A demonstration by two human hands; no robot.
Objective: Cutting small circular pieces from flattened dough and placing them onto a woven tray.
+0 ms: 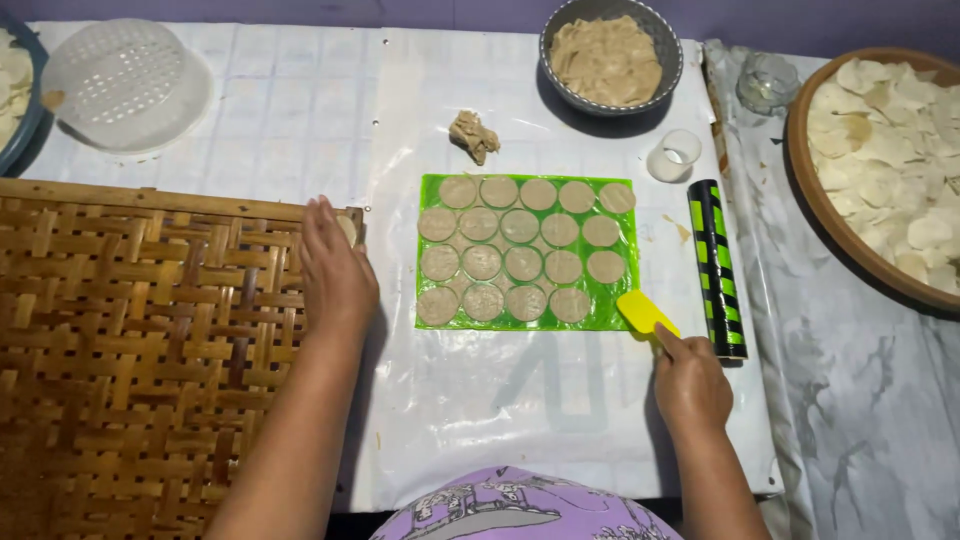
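Note:
A green sheet (627, 250) lies mid-table, covered with several round, flat dough discs (521, 262) in rows. My right hand (688, 383) holds a yellow spatula (644, 313), its blade touching the sheet's lower right corner. My left hand (335, 268) rests flat, fingers together, on the right edge of a woven bamboo tray (140, 330), pressing one dough disc (347, 229) onto its top right corner.
A black and green striped rolling pin (718, 268) lies right of the sheet. Behind are a dough lump (473, 134), a grey bowl of dough (610, 58), a small white cup (676, 154), a glass (766, 80), a white colander (125, 85). A round tray of pale discs (880, 150) stands right.

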